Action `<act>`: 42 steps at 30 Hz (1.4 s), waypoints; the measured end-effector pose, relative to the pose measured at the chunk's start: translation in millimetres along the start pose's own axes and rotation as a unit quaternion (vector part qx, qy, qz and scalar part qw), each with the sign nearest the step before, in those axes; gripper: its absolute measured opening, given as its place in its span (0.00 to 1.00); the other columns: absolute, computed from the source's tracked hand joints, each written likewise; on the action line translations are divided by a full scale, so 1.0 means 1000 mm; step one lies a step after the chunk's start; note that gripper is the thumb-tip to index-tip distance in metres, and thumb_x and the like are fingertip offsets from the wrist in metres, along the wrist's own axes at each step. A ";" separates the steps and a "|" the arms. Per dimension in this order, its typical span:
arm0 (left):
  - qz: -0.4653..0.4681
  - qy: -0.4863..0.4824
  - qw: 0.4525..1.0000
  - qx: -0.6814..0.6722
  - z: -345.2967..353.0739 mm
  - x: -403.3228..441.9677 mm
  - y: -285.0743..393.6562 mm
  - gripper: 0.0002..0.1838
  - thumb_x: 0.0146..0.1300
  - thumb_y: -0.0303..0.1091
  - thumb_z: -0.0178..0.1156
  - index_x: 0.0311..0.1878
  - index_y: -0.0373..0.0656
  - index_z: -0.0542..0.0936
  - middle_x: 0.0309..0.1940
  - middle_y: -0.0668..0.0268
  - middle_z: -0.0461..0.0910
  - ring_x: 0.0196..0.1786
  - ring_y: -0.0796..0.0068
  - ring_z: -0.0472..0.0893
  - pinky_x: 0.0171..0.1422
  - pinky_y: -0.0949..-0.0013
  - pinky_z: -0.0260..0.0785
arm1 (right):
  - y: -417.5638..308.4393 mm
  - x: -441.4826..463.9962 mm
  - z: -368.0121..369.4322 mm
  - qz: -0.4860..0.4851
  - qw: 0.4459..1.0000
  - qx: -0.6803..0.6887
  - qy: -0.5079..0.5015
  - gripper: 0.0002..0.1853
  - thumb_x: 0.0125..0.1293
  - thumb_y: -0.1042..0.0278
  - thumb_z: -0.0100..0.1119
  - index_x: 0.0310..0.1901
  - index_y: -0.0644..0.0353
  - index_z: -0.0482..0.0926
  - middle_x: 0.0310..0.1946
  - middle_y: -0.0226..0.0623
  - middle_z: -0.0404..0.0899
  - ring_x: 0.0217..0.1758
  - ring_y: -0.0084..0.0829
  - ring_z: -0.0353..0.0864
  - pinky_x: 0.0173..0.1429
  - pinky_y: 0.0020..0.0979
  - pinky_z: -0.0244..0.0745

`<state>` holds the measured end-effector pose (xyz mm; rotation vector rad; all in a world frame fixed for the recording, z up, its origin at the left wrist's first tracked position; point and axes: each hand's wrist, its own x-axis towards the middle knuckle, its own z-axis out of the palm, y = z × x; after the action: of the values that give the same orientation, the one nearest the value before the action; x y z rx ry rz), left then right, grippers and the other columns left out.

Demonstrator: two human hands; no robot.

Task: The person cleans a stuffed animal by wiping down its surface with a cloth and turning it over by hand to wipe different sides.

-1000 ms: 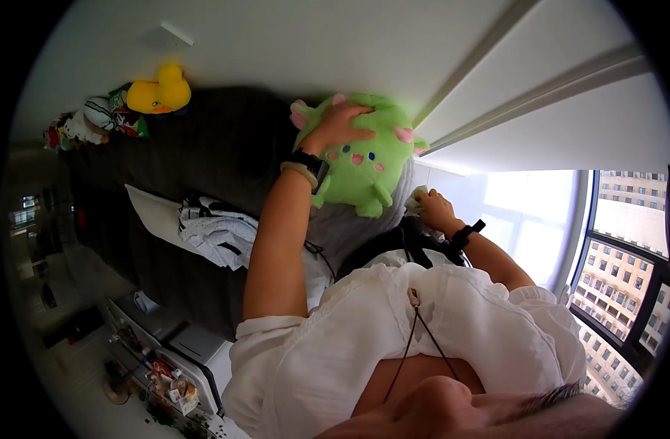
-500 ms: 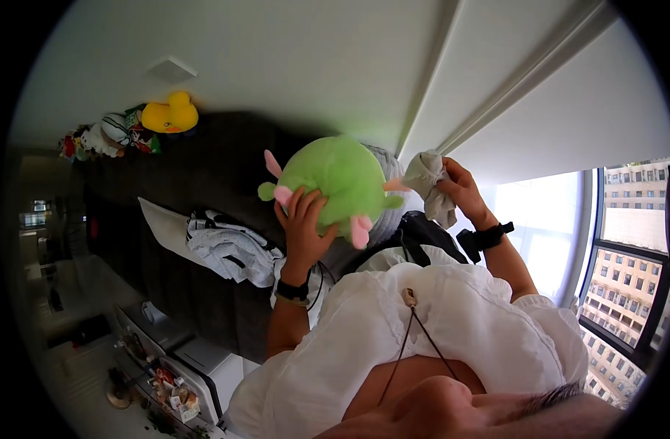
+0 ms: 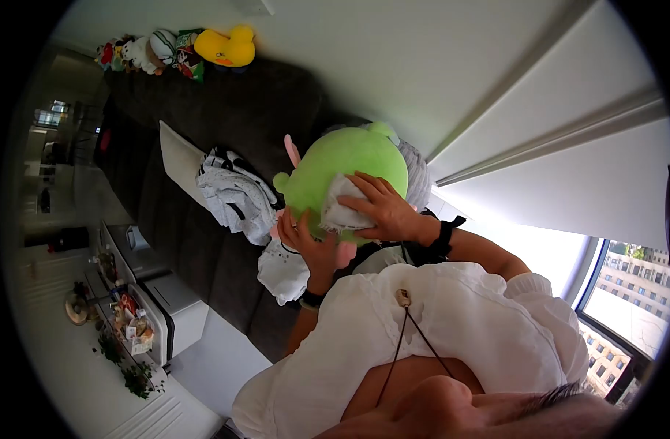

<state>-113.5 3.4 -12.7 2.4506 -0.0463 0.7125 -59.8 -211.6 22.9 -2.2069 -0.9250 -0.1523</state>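
A round green plush toy (image 3: pixel 357 157) with pink limbs is propped in front of my body. My left hand (image 3: pixel 314 252) grips its lower edge, fingers curled against the fabric near a pink limb. With my right hand (image 3: pixel 387 208) I hold a pale grey-white cloth (image 3: pixel 342 208) pressed onto the toy's side, fingers laid over it. Part of the toy's lower side is hidden behind both hands and the cloth.
On the dark sofa (image 3: pixel 181 121) lie a crumpled grey-and-white garment (image 3: pixel 236 194) and a white flat piece (image 3: pixel 180 162). A yellow duck plush (image 3: pixel 229 47) and other toys line the backrest. A cluttered cart (image 3: pixel 141 322) stands lower left; a window (image 3: pixel 627 293) is at right.
My right hand has brought the cloth from beside the toy onto its surface. My left hand has shifted to the toy's lower edge, and the toy has turned. The camera view has tilted.
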 end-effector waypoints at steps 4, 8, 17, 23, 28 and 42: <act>-0.176 0.027 0.982 -0.059 -0.006 -0.017 -0.019 0.39 0.55 0.38 0.74 0.67 0.40 0.67 0.70 0.57 0.64 0.71 0.52 0.64 0.72 0.46 0.56 | 0.001 0.004 0.007 -0.008 1.000 -0.001 -0.005 0.40 0.51 0.61 0.78 0.68 0.46 0.73 0.69 0.53 0.66 0.71 0.57 0.65 0.73 0.53 0.64; -0.462 -0.089 0.812 -0.344 -0.022 -0.014 -0.031 0.40 0.59 0.37 0.73 0.71 0.39 0.63 0.69 0.57 0.65 0.65 0.62 0.72 0.60 0.58 0.69 | -0.001 0.006 0.010 -0.003 1.000 0.006 -0.011 0.39 0.50 0.64 0.77 0.67 0.47 0.74 0.68 0.53 0.66 0.71 0.57 0.66 0.72 0.53 0.66; -0.421 -0.189 0.745 -0.481 0.012 0.005 -0.031 0.45 0.56 0.24 0.68 0.74 0.38 0.54 0.66 0.56 0.67 0.64 0.64 0.74 0.64 0.64 0.72 | -0.023 0.017 -0.005 0.038 0.989 -0.127 0.066 0.35 0.47 0.68 0.75 0.62 0.56 0.78 0.71 0.50 0.63 0.70 0.57 0.66 0.70 0.52 0.69; -0.383 -0.128 0.786 -0.469 0.036 -0.001 -0.035 0.42 0.51 0.22 0.67 0.71 0.37 0.60 0.62 0.58 0.71 0.63 0.65 0.74 0.67 0.63 0.69 | 0.006 -0.001 0.005 0.085 0.996 0.015 0.038 0.31 0.51 0.77 0.67 0.61 0.61 0.78 0.68 0.49 0.67 0.68 0.54 0.70 0.67 0.46 0.73; -0.336 -0.108 0.800 -0.485 0.026 0.001 -0.026 0.37 0.50 0.20 0.67 0.66 0.37 0.66 0.59 0.61 0.74 0.61 0.68 0.76 0.65 0.65 0.69 | 0.082 -0.034 0.000 0.318 0.943 0.023 0.093 0.30 0.54 0.81 0.61 0.63 0.63 0.75 0.62 0.54 0.73 0.62 0.59 0.75 0.66 0.46 0.74; -0.430 -0.054 0.740 -0.514 0.027 -0.010 -0.037 0.36 0.51 0.19 0.67 0.65 0.37 0.67 0.57 0.62 0.75 0.59 0.68 0.77 0.62 0.66 0.70 | 0.053 -0.068 -0.012 0.017 0.999 -0.036 -0.023 0.29 0.48 0.85 0.60 0.54 0.53 0.85 0.62 0.45 0.75 0.63 0.49 0.75 0.64 0.45 0.75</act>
<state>-102.7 18.5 -55.9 1.1851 0.4924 0.0303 -72.8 -284.1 -24.2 -2.2992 -0.9195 -0.1214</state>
